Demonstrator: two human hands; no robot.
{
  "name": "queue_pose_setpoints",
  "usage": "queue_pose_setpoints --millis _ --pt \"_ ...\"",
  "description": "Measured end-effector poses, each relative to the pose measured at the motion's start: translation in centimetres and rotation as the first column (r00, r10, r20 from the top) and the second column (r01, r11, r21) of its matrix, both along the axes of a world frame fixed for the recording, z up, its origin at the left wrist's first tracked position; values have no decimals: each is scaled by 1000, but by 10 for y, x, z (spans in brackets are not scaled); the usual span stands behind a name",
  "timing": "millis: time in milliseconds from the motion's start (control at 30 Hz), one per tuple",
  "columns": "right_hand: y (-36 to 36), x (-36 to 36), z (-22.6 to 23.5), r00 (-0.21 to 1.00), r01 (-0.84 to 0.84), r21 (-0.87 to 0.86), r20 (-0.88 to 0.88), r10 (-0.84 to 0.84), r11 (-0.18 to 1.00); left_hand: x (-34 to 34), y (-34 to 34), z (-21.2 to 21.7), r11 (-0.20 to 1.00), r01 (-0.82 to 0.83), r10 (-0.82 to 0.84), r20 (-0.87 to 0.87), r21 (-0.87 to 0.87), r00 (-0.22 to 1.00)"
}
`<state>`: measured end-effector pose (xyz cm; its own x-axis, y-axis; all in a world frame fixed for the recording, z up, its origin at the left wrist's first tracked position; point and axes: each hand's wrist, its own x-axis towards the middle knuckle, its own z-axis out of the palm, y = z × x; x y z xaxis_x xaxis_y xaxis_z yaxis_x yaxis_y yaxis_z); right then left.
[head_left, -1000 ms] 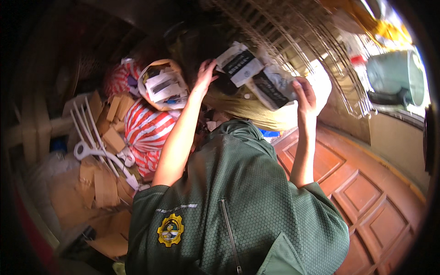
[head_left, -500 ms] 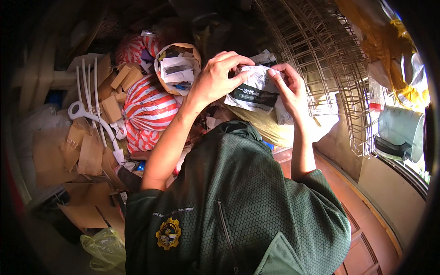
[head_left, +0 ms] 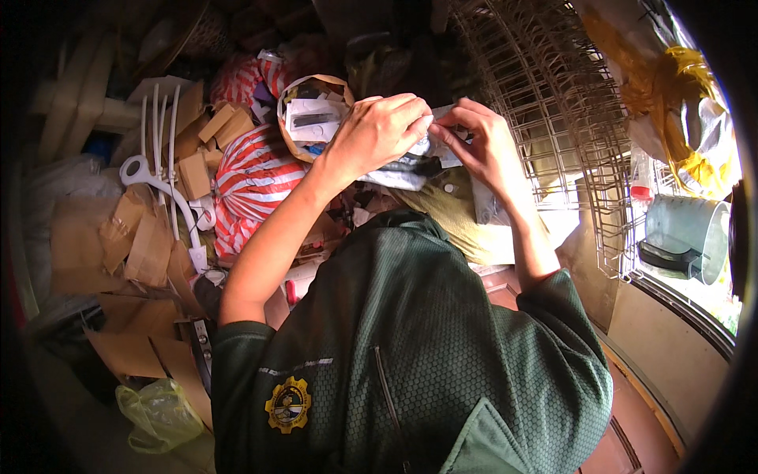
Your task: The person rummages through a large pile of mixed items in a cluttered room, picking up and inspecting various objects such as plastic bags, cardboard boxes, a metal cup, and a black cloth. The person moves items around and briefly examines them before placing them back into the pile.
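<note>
Far left: flattened cardboard (head_left: 142,237) lies in loose brown sheets and scraps; a yellow-green bag (head_left: 158,412) sits crumpled at the lower edge.
Hangers: white plastic hangers (head_left: 162,186) lie across the cardboard, hooks toward the viewer.
Striped bag: a red-and-white bag (head_left: 253,186), full and rounded, rests among the scraps.
Paper bag: a brown bag (head_left: 312,118) stands open-mouthed, showing white cards with dark panels inside, likely kept open so it can be filled.
Left hand (head_left: 377,133): raised at chest height, fingers curled and pinched on a packet (head_left: 410,166).
Packet: a soft grey-and-white plastic packet with a dark printed patch, held between both hands above the pile, just beside the paper bag.
Right hand (head_left: 485,146): fingers narrow, nipping the packet's top edge opposite the left, a grip that suits pulling or tearing it apart.
Rack: a wire rack (head_left: 553,110) leans upright behind the right hand.
Far right: a grey-green mug (head_left: 685,235) sits beyond the rack, by yellow plastic wrap (head_left: 671,103).
Foreground: a green shirt (head_left: 410,355) with a round yellow badge.
</note>
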<state>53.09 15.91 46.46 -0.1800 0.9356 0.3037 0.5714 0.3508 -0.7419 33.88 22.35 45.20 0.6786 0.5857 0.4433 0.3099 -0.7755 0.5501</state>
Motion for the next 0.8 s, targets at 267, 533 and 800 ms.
queue_pose_setpoints --millis 267,533,800 --pt "-5 -11 8 979 -173 316 -50 199 933 -79 52 -76 772 -290 512 282 -566 811" --pt "-5 23 -75 979 -2 -342 191 72 940 -103 30 -34 806 -362 538 324 -468 778" --pt "41 -71 -13 981 -159 258 -68 182 953 -95 8 -9 816 -349 473 185 -461 862"
